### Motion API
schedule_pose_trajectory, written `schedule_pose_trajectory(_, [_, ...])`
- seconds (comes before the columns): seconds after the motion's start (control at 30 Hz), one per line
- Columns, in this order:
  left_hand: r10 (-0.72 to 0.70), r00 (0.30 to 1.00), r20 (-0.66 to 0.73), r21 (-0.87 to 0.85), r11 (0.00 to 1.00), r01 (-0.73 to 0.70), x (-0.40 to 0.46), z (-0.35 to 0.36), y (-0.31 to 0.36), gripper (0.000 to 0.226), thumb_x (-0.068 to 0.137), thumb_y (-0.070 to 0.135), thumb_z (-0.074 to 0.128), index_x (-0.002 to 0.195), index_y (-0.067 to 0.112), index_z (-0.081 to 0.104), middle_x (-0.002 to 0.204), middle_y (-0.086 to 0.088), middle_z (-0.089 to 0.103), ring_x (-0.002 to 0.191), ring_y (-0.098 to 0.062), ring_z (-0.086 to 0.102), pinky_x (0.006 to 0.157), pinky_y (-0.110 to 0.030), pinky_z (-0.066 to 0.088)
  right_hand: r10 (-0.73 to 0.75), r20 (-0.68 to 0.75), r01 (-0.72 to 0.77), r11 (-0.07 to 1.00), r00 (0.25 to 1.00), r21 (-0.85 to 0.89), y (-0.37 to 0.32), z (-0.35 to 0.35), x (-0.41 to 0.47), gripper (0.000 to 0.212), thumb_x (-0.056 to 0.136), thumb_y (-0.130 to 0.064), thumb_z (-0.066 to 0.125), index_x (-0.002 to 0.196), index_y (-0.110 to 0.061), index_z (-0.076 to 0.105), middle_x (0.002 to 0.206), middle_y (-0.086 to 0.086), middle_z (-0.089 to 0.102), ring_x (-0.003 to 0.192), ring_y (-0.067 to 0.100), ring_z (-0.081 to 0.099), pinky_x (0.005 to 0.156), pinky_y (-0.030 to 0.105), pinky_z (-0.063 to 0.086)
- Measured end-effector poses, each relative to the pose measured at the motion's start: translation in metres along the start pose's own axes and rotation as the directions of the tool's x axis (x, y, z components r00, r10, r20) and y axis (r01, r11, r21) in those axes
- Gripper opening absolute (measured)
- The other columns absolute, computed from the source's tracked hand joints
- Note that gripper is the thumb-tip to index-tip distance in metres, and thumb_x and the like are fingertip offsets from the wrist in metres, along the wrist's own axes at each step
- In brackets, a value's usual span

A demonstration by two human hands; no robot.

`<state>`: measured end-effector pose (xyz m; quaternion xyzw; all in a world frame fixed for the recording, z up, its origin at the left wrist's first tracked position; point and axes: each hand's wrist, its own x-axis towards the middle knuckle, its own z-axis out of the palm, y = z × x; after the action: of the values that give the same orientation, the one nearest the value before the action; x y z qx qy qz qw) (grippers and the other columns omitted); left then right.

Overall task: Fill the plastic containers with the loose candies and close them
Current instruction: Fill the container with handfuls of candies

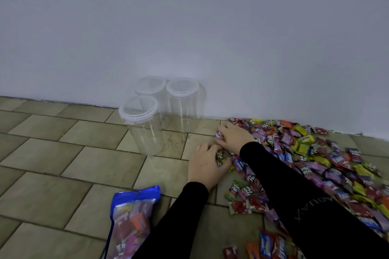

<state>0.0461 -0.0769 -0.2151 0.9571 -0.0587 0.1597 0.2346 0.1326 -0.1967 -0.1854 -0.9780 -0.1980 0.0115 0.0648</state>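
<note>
Three clear plastic containers with white lids on stand empty by the wall: a near one (145, 128), a back left one (150, 88) and a right one (183, 104). A big pile of loose wrapped candies (311, 153) spreads over the floor to the right. At the pile's left edge my left hand (205, 164) curls its fingers round several candies. Just beyond it my right hand (233, 135) lies on the pile with a red wrapped candy (220, 135) under its fingertips. Both arms wear black sleeves.
A blue candy bag (132, 221), still holding candies, lies on the tiled floor (63, 174) at the lower left. A few stray candies (269, 244) sit near the bottom edge. The white wall (189, 27) runs right behind the containers.
</note>
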Motion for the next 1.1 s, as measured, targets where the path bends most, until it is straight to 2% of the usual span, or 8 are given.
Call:
schedule_pose_trajectory(0.1, [0.078,0.997,-0.006,0.06,0.995,-0.078,0.0,0.004,0.002,0.034,0.077,0.053,0.049,0.075,0.024,0.068,0.069,0.005,0.059,0.068,-0.015,0.06,0.055,-0.024,0.041,0.043,0.002,-0.043,0.999,0.999,0.002,0.003,-0.005,-0.007,0.035,0.096,-0.036,0.044,0.12,-0.012,0.051,0.119,0.012,0.056,0.109,0.032,0.056,0.084,0.038,0.044])
schedule_pose_trajectory(0.2, [0.105,0.994,-0.005,0.081,0.991,-0.105,-0.001,0.009,0.009,0.041,0.079,0.054,0.043,0.069,0.02,0.064,0.062,0.002,0.059,0.058,-0.018,0.059,0.047,-0.024,0.038,0.075,0.028,-0.075,0.997,0.997,-0.013,0.007,-0.009,-0.011,0.033,0.097,-0.033,0.044,0.117,-0.008,0.05,0.114,0.017,0.061,0.105,0.033,0.059,0.081,0.039,0.045])
schedule_pose_trajectory(0.27, [0.092,0.996,0.021,0.047,0.995,-0.093,-0.001,0.009,0.017,0.047,0.083,0.054,0.038,0.074,0.015,0.063,0.067,-0.003,0.063,0.063,-0.024,0.062,0.05,-0.028,0.04,0.084,0.044,-0.083,0.996,0.996,-0.017,0.009,-0.012,-0.014,0.031,0.098,-0.031,0.043,0.116,-0.006,0.049,0.112,0.018,0.063,0.103,0.033,0.059,0.078,0.038,0.044])
schedule_pose_trajectory(0.4, [-0.059,0.982,0.177,-0.133,0.988,0.084,0.002,0.002,0.025,0.035,0.093,0.045,0.052,0.103,0.013,0.062,0.098,-0.007,0.066,0.092,-0.025,0.06,0.075,-0.037,0.047,0.134,0.008,-0.135,0.988,0.991,0.07,0.012,-0.022,-0.024,0.031,0.1,-0.031,0.04,0.12,-0.007,0.047,0.107,0.018,0.064,0.097,0.034,0.061,0.074,0.037,0.043])
schedule_pose_trajectory(0.57, [-0.16,0.971,0.175,-0.376,0.901,0.217,-0.005,-0.005,0.033,0.031,0.092,0.043,0.058,0.103,0.014,0.064,0.087,0.004,0.06,0.082,-0.015,0.056,0.065,-0.024,0.035,0.172,-0.116,-0.162,0.983,0.978,0.085,0.014,-0.042,-0.036,0.031,0.099,-0.035,0.042,0.117,-0.01,0.049,0.101,0.016,0.064,0.093,0.033,0.061,0.067,0.035,0.04])
schedule_pose_trajectory(0.7, [-0.205,0.961,0.186,-0.497,0.824,0.272,-0.008,-0.012,0.042,0.032,0.092,0.046,0.058,0.105,0.018,0.066,0.086,0.002,0.066,0.077,-0.012,0.06,0.068,-0.03,0.05,0.191,-0.184,-0.188,0.982,0.964,0.036,0.016,-0.06,-0.05,0.033,0.1,-0.038,0.041,0.113,-0.009,0.05,0.097,0.014,0.065,0.089,0.031,0.061,0.065,0.032,0.039])
schedule_pose_trajectory(0.83, [-0.28,0.944,0.176,-0.606,0.725,0.328,-0.01,-0.024,0.055,0.03,0.09,0.046,0.06,0.103,0.019,0.065,0.08,0.003,0.063,0.068,-0.013,0.057,0.055,-0.025,0.043,0.24,-0.178,-0.237,0.971,0.954,0.042,0.016,-0.085,-0.063,0.032,0.099,-0.034,0.044,0.115,-0.006,0.051,0.102,0.016,0.064,0.092,0.032,0.06,0.069,0.032,0.039])
schedule_pose_trajectory(1.1, [-0.297,0.943,0.15,-0.712,0.629,0.311,-0.022,-0.045,0.092,0.027,0.089,0.043,0.064,0.095,0.017,0.066,0.071,0.005,0.057,0.066,-0.012,0.053,0.056,-0.025,0.041,0.27,-0.175,-0.263,0.963,0.947,0.065,0.012,-0.147,-0.102,0.027,0.096,-0.026,0.047,0.112,-0.006,0.056,0.108,0.013,0.063,0.091,0.028,0.058,0.072,0.03,0.041])
